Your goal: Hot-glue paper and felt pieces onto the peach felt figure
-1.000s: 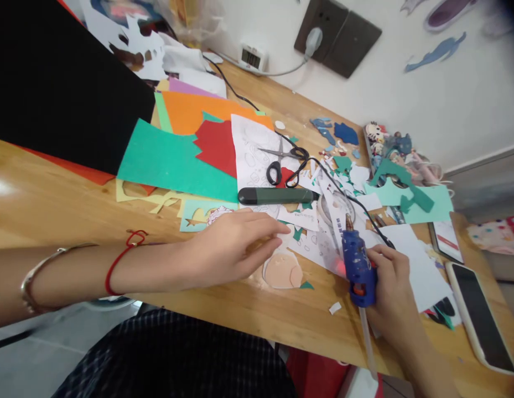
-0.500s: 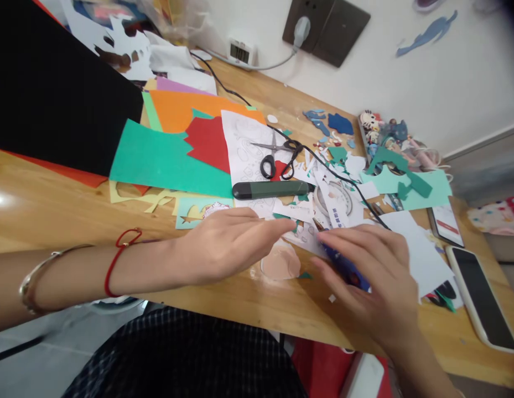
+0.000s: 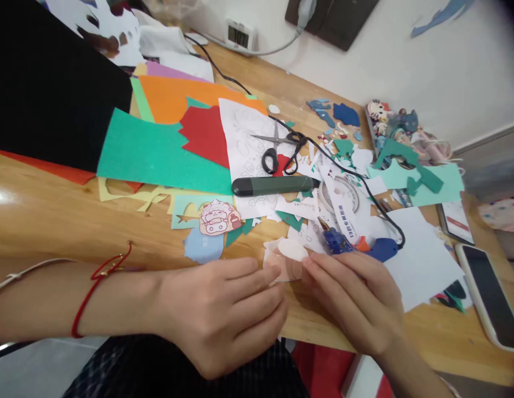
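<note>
Low over the table's near edge, a rounded peach cutout [image 3: 284,266] with a paler oval layer [image 3: 293,249] lies between my two hands. My left hand [image 3: 227,312] is closed, its fingers curled and its thumb and fingertips at the cutout's left edge. From the other side, my right hand [image 3: 360,301] pinches the right edge with its fingertips. Just beyond the right hand lies a blue glue gun [image 3: 343,246], nozzle pointing up and left. A round cutout with a sheep-like drawing [image 3: 218,217] rests above a light blue piece [image 3: 203,246].
A dark green craft knife [image 3: 273,186] and open black-handled scissors [image 3: 275,148] lie on a printed sheet. Coloured felt sheets [image 3: 161,152] spread to the left. Paper scraps and a tape roll [image 3: 350,193] sit beyond the glue gun; a phone [image 3: 489,293] lies right. A black cord crosses the scraps.
Both hands have come down to the peach cutout and closed at its edges. My left hand moved nearer, uncovering the sheep drawing; my right hand moved off the glue gun, which now shows.
</note>
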The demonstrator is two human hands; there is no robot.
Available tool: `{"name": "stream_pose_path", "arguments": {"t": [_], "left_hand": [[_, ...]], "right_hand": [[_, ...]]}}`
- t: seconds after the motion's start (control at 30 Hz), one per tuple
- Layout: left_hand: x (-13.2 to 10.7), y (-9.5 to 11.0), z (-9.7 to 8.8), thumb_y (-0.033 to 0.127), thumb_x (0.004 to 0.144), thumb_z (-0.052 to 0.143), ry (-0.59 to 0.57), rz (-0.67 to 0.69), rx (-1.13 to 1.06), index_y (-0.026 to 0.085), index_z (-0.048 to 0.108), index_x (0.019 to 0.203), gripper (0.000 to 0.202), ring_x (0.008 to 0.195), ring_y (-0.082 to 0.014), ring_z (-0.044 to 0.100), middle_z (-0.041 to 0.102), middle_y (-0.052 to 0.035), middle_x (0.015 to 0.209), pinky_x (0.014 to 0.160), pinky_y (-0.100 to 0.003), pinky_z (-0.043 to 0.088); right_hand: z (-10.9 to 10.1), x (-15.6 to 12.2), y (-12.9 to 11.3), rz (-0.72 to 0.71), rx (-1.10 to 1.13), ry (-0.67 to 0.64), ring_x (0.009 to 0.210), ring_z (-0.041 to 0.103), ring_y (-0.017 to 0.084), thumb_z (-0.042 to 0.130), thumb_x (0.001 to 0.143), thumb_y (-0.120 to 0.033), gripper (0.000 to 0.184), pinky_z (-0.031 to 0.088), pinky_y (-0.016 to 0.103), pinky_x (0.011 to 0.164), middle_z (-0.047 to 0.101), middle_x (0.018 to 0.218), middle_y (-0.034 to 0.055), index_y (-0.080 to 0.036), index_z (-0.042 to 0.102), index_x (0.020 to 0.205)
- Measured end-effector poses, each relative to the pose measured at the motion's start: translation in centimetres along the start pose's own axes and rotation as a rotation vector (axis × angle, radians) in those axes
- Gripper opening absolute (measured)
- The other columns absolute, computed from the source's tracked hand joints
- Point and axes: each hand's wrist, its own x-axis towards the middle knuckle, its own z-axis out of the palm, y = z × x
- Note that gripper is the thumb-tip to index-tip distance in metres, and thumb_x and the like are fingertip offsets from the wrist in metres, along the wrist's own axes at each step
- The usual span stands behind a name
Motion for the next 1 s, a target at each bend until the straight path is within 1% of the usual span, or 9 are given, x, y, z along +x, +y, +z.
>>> {"name": "stream_pose_path", "arguments": {"t": [0.1,0.2,0.3,0.43,0.53,0.63,0.73,0.87,1.0], "left_hand": [[-0.4,0.3,0.7,0.015,0.084,0.050,-0.059,0.080,-0.008,0.007,0.067,0.095,0.021,0.087,-0.0251,0.067,0.071,-0.0133,0.091,0.068,-0.033,0.057],[-0.5,0.2,1.0,0.015,0.084,0.051,-0.096,0.071,-0.004,0.003,0.065,0.101,0.025,0.088,-0.0273,0.066,0.070,-0.0164,0.094,0.068,-0.034,0.057],[-0.5,0.1,0.8,0.015,0.085,0.049,-0.145,0.055,-0.016,0.004,0.065,0.101,0.026,0.089,-0.0266,0.066,0.070,-0.0157,0.095,0.069,-0.033,0.058],[-0.6,0.3,0.7,0.014,0.085,0.046,-0.155,0.036,-0.035,0.002,0.064,0.103,0.028,0.089,-0.0271,0.066,0.069,-0.0168,0.097,0.067,-0.032,0.058],[-0.8,0.3,0.8,0.012,0.086,0.042,-0.143,0.035,-0.053,0.001,0.063,0.104,0.030,0.091,-0.0279,0.065,0.068,-0.0183,0.097,0.066,-0.033,0.057],[-0.7,0.2,0.8,0.009,0.087,0.036,-0.148,0.035,-0.067,0.002,0.063,0.103,0.032,0.091,-0.0267,0.065,0.068,-0.0173,0.098,0.066,-0.033,0.056],[-0.5,-0.1,0.7,0.008,0.088,0.034,-0.130,-0.010,-0.069,0.005,0.064,0.100,0.032,0.095,-0.0258,0.063,0.067,-0.0147,0.103,0.073,-0.033,0.055],[-0.5,-0.3,1.0,0.013,0.088,0.045,-0.081,-0.118,0.038,0.003,0.060,0.106,0.025,0.106,-0.0281,0.058,0.064,-0.0141,0.110,0.083,-0.036,0.052],[-0.4,-0.5,1.4,0.021,0.088,0.052,-0.102,-0.177,0.076,0.000,0.059,0.107,0.029,0.102,-0.0268,0.060,0.066,-0.0141,0.105,0.081,-0.035,0.054]], "right_hand": [[0.5,0.0,0.1,-0.209,-0.038,0.057,0.090,0.061,0.022,0.056,0.079,-0.004,0.021,0.053,0.036,0.075,0.071,0.092,0.0133,-0.001,0.063,0.099],[0.7,0.2,0.4,-0.266,-0.052,0.034,0.088,0.061,0.021,0.052,0.082,-0.004,0.021,0.054,0.034,0.074,0.071,0.093,0.0125,-0.001,0.064,0.099],[0.7,0.0,0.6,-0.306,-0.049,0.002,0.091,0.060,0.019,0.047,0.084,-0.003,0.024,0.054,0.031,0.076,0.071,0.098,0.0113,-0.004,0.065,0.099],[0.7,-0.3,0.7,-0.325,-0.039,-0.074,0.098,0.059,0.019,0.039,0.086,-0.002,0.030,0.051,0.032,0.084,0.068,0.106,0.0118,-0.004,0.064,0.102],[0.7,-0.3,0.9,-0.345,-0.035,-0.120,0.100,0.058,0.020,0.039,0.086,0.000,0.030,0.050,0.033,0.087,0.067,0.108,0.0122,-0.003,0.062,0.104],[0.8,-0.1,1.1,-0.336,0.004,-0.113,0.102,0.057,0.023,0.041,0.086,-0.002,0.027,0.050,0.037,0.087,0.066,0.107,0.0134,-0.001,0.061,0.105],[0.8,0.0,1.2,-0.310,0.034,-0.116,0.103,0.056,0.023,0.042,0.087,-0.002,0.025,0.050,0.038,0.088,0.066,0.107,0.0120,-0.003,0.060,0.105],[0.8,-0.2,1.3,-0.252,0.069,-0.144,0.103,0.057,0.021,0.045,0.086,-0.003,0.027,0.050,0.038,0.088,0.066,0.110,0.0099,-0.007,0.059,0.109],[0.8,-0.5,1.3,-0.256,0.073,-0.182,0.106,0.057,0.021,0.049,0.086,-0.006,0.031,0.050,0.037,0.090,0.060,0.121,0.0105,-0.007,0.056,0.116]]}}
